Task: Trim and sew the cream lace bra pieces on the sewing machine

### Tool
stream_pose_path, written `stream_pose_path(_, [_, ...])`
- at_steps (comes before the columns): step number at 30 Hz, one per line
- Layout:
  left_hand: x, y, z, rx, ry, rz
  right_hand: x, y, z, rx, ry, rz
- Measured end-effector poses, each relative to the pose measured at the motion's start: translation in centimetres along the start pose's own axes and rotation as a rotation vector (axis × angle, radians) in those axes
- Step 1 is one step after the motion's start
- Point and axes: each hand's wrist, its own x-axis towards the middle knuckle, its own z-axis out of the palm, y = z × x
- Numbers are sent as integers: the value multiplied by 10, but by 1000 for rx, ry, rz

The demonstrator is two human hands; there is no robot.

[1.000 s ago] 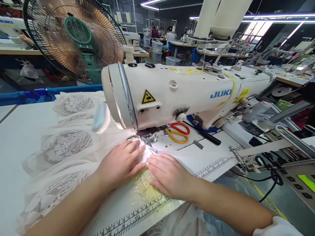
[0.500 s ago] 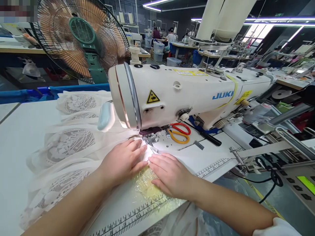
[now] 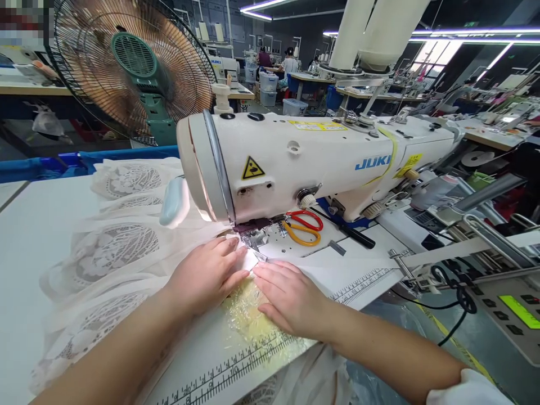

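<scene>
Over to the left and behind the white sewing machine (image 3: 270,152), a green fan (image 3: 135,56) faces into the room; left of the machine, sheer white lace fabric (image 3: 122,247) lies in overlapping layers on the white table (image 3: 25,225), its folds reaching in towards the needle end; a pale blue rounded piece (image 3: 174,202) sits just beside that end; in front of the machine's needle end, here's the left hand (image 3: 206,273), palm down, fingers extended and lightly apart, pressing on a small white piece (image 3: 248,260) rather than closed round it; that piece lies right before the presser area, between the two hands; nearer the table edge in front of the machine, a shiny, crinkled yellow patch (image 3: 242,315) shows, above the printed ruler marks (image 3: 236,368); and the right hand (image 3: 291,295) comes in from the other side, fingers nearly together and laid flat, tips at the white piece's edge; under the machine's arm rest scissors (image 3: 306,244) with one red and one orange loop, then a black-handled tool (image 3: 358,236) slanting away beside them; above the machine hang big pale cones (image 3: 352,34); right of it, a control panel (image 3: 502,323) glows green.
</scene>
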Motion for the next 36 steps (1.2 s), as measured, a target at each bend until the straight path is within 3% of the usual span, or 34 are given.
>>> stream_pose_path(5, [5,-7,-4,21,10,28,1,0,-1,-31,37,4])
stream_pose_path(10, [0,4,-10,71,57,113,1,1,-3,-53,71,9])
stream_pose_path(16, [-15,8,9,85,182,214,-1,1,-4,-21,-5,40])
stream_pose_path(26, [-2,-26,8,53,143,374,1,2,-3,-30,63,42])
stream_pose_path(36, [6,-40,8,18,64,306,2,3,-2,-37,66,50])
